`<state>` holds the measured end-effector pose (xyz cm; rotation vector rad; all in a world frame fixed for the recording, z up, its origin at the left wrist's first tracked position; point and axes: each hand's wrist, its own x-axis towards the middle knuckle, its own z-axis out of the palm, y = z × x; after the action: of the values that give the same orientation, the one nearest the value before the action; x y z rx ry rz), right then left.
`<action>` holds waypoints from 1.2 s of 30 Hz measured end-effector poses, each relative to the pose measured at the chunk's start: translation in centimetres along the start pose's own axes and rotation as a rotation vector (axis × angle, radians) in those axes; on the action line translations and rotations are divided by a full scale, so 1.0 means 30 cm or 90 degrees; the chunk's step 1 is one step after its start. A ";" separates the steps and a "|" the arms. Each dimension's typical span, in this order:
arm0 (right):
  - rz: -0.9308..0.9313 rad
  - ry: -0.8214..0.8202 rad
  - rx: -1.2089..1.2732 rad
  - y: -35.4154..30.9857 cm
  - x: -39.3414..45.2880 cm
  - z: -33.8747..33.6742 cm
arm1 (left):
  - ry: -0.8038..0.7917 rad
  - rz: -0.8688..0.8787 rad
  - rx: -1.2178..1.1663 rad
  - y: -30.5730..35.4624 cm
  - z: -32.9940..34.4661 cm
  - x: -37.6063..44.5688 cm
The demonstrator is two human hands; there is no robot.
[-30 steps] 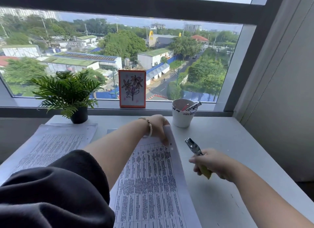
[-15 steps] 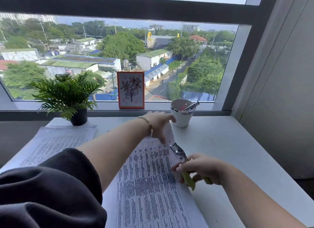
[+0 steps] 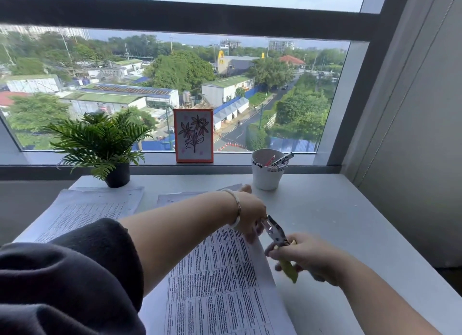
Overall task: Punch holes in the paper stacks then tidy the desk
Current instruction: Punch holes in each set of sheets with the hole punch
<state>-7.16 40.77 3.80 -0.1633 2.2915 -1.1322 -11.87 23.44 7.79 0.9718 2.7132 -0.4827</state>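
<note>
Right hand (image 3: 308,258) has its grip wrapped round the yellow-green handles of the hole punch (image 3: 276,234); the metal head sits at the right margin of the centre paper stack (image 3: 220,279). Left hand (image 3: 251,216) reaches across and rests on the same margin just beside the punch head; whether its fingers pinch the edge or only press on it, cannot tell. Second paper stack (image 3: 82,213) lies to the left on the counter (image 3: 337,209), apart from the first.

Judgement: punching step in hand, tidying not begun.

- Seat the sheets fully into the punch throat before squeezing.
- Keep the margin flat and the edges flush, or the holes will wander between sheets.
- Squeeze firmly in one stroke; a thick stack may cut only partway.
- Keep left fingertips out of the punch head.
</note>
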 end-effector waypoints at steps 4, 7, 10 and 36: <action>0.019 0.163 -0.488 -0.005 -0.035 -0.048 | -0.012 0.004 -0.043 -0.026 0.012 0.009; 0.024 0.162 -0.653 -0.016 -0.042 -0.002 | -0.015 -0.001 -0.050 -0.028 0.008 0.012; -0.008 0.180 -0.724 -0.023 -0.027 0.031 | -0.022 -0.007 -0.085 -0.027 -0.008 0.009; -0.046 0.171 -0.759 0.023 0.022 0.048 | -0.162 0.009 0.058 0.124 -0.050 -0.007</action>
<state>-6.83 39.99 2.30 -0.5564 2.9136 0.3461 -9.45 26.58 8.39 0.8847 2.4748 -0.6823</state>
